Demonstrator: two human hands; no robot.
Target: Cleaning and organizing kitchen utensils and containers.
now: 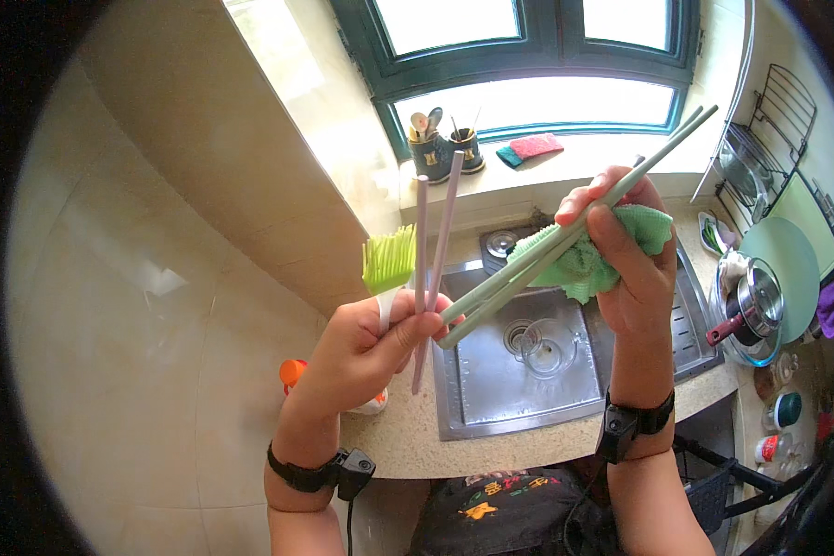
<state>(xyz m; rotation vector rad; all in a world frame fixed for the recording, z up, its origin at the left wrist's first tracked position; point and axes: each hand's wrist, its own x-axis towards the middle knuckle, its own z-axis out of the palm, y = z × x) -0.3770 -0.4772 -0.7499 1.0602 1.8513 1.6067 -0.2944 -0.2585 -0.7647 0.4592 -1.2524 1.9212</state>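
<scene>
My left hand (368, 347) grips a silicone basting brush (389, 260) with lime-green bristles, together with two pinkish-mauve chopsticks (443, 229) that stand nearly upright. In my right hand (629, 257) are two pale green chopsticks (521, 274), slanting down to the left, and a crumpled green cloth (584, 260). The lower ends of the green chopsticks meet my left fingertips; whether those fingers grip them is unclear. Both hands are raised above a stainless steel sink (514, 396), where a clear glass vessel (552, 351) sits beside the drain.
Two dark utensil holders (431, 158) and a pink sponge (536, 144) occupy the windowsill. Right of the sink, a glass bowl (719, 306) holds a small pan (761, 306), near a green cutting board (810, 219) and wire rack (782, 118). An orange-capped bottle (292, 373) is partly behind my left wrist.
</scene>
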